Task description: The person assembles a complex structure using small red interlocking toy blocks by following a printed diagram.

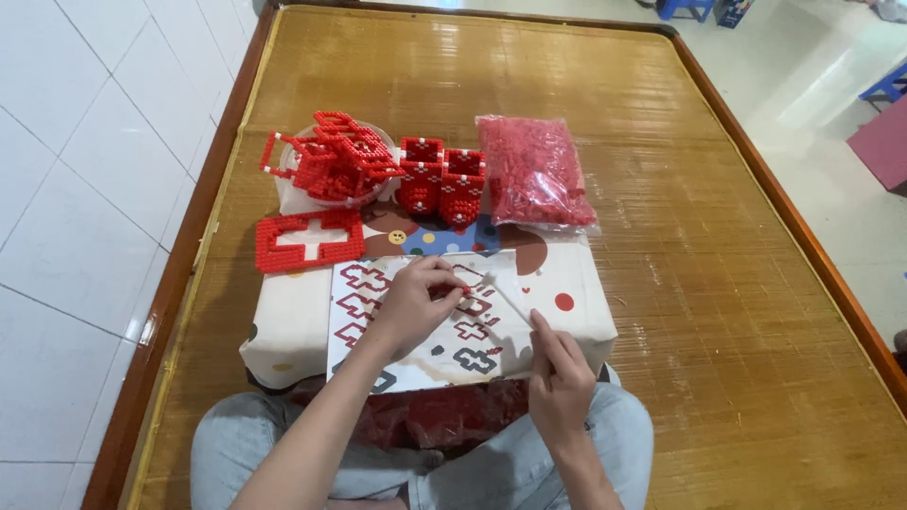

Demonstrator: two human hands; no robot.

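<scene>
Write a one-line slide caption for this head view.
Left hand and right hand work over a pattern sheet beside red bead pieces and a bead bag.

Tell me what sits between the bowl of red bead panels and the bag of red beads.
In the head view, two small red bead boxes stand side by side between the bowl and the bag, at the cushion's far edge.

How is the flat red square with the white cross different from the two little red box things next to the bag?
The flat red panel lies down on the cushion; the two small red boxes stand upright. The panel is a single thin sheet with a large white cross; the boxes are hollow, open on top, with only small white marks. The panel is wider than either box. Both look built from small red beads.
</scene>
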